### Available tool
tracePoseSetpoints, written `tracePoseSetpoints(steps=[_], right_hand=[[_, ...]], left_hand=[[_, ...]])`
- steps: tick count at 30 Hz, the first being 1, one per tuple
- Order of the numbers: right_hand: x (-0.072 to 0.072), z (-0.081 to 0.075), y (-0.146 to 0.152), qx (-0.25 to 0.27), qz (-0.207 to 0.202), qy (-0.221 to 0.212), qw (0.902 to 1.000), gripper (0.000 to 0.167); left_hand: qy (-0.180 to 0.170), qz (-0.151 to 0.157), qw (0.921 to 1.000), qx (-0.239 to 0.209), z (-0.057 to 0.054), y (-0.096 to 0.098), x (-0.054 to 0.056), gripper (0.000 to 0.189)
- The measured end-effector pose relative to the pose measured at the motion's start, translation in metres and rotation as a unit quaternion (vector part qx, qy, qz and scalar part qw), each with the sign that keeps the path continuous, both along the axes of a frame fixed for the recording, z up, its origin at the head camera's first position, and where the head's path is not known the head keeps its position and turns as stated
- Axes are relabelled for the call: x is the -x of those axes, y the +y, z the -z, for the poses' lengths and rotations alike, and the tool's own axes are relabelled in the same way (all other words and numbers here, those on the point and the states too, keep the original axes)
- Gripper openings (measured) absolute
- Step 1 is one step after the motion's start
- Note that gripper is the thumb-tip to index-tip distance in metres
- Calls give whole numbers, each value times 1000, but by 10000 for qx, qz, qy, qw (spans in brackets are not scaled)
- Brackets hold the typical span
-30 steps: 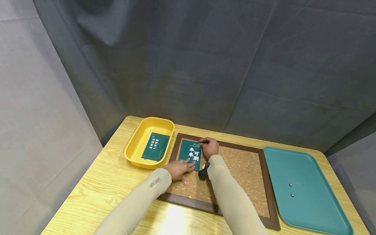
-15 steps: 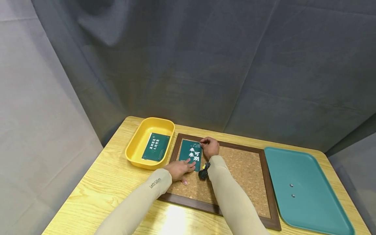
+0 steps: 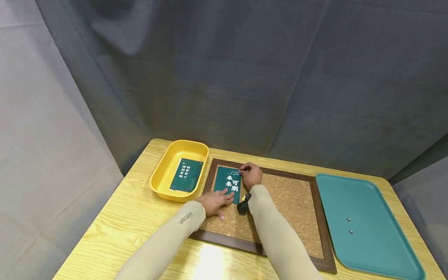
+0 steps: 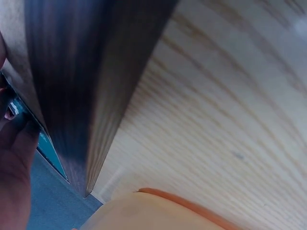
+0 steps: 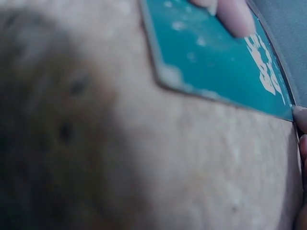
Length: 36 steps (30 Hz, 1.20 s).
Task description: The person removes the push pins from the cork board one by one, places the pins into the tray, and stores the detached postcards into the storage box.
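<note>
A dark green card (image 3: pixel 224 179) with white characters lies on the framed cork board (image 3: pixel 287 210), near its upper left corner. My left hand (image 3: pixel 215 202) rests on the card's lower part with its fingers spread and fairly straight. My right hand (image 3: pixel 251 177) is at the card's upper right corner, thumb and forefinger curled together in a pinch there. In the right wrist view, fingertips (image 5: pixel 300 119) touch the far corner of the card; whether a small item is between them is hidden. The left wrist view mostly shows the dark board frame (image 4: pixel 72 81), with left fingers at its edge.
Left of the board stands a yellow bin (image 3: pixel 159 182) with another green card (image 3: pixel 186 175) in it. On the right, a teal tray (image 3: pixel 378 233) holds two small silvery pieces (image 3: pixel 350 231). Grey curtains (image 3: pixel 224 77) close off the back and sides of the wooden table (image 3: pixel 136 229).
Both hands keep their places on the card, with hardly any movement. The whole view shifts very slightly.
</note>
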State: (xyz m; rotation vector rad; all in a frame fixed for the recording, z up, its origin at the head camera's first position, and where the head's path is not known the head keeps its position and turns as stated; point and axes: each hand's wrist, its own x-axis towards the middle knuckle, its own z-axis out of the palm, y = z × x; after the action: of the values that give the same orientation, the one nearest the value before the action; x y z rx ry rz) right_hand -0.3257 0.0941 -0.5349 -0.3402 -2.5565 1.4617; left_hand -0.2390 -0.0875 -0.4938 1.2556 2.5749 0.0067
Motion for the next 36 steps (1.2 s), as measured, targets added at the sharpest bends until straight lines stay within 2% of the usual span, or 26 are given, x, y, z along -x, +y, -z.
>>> tracePoseSetpoints(steps=[9, 16, 21, 36], right_hand=[[3, 4, -2, -99, 99, 6, 9999, 6], [4, 6, 0, -196, -13, -69, 9998, 9], [5, 7, 1, -179, -47, -17, 9998, 8], [4, 3, 0, -70, -2, -116, 9999, 8]], left_hand=[[-28, -72, 9999, 104, 1, 1, 0, 80], [-146, -100, 9998, 4, 3, 0, 0, 80], [-79, -88, 9999, -13, 4, 0, 2, 80], [-112, -101, 9999, -46, 1, -1, 1, 80]])
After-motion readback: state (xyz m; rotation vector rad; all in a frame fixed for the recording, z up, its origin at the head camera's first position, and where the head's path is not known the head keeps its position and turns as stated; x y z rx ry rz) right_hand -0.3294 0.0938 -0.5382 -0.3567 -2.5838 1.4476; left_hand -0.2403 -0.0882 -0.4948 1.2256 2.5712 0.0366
